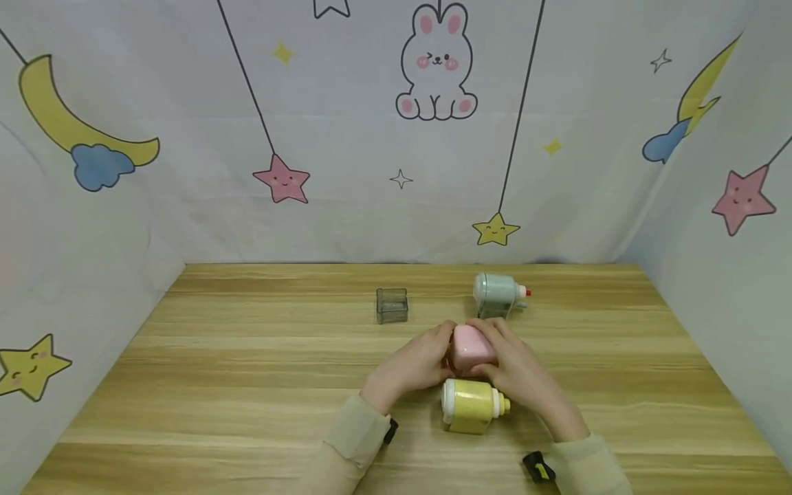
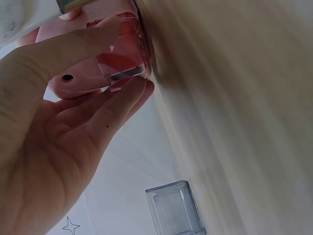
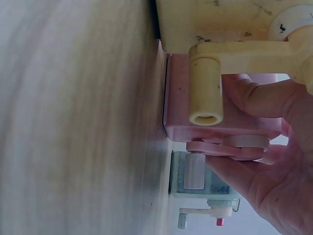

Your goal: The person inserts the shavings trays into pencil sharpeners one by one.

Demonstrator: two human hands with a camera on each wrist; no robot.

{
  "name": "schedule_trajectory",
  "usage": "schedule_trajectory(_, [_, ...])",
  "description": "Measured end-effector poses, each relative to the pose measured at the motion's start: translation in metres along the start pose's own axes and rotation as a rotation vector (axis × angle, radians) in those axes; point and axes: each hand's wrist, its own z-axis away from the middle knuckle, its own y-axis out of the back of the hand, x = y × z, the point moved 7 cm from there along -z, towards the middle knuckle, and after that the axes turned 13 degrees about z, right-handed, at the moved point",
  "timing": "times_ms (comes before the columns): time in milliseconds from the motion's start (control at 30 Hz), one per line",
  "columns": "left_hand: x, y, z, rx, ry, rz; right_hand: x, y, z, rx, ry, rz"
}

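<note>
A pink crank pencil sharpener (image 1: 473,347) stands on the table between both hands. My left hand (image 1: 423,357) holds its left end; in the left wrist view, thumb and fingers lie about the clear reddish shavings drawer (image 2: 122,56), which sits in the body. The right hand (image 1: 520,364) grips the opposite end, with thumb and fingers either side of the body. The pink crank (image 3: 220,149) shows beside those fingers in the right wrist view. A yellow crank sharpener (image 1: 471,405) stands just in front of the pink one, close to both hands.
Behind the hands is a pale green sharpener (image 1: 495,294) with a red-tipped crank side. A clear grey drawer-like box (image 1: 392,306) sits to its left. The wooden table (image 1: 247,378) is enclosed by white printed cloth (image 1: 346,124) at the back and sides.
</note>
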Motion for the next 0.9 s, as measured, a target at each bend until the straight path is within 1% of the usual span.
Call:
schedule_trajectory(233, [0.0001,0.0001,-0.0019,0.0,0.005,0.022,-0.0002,0.0006,-0.0006,-0.013,-0.002,-0.003])
schedule_trajectory(467, [0.0018,0.0001,-0.0023,-0.001,0.005,0.018,0.0002,0.0005,-0.0006,-0.02,-0.007,-0.006])
schedule_trajectory(900, [0.0011,0.0002,-0.0046,0.001,0.029,0.019,0.0003,-0.0004,-0.0011,-0.031,-0.012,0.001])
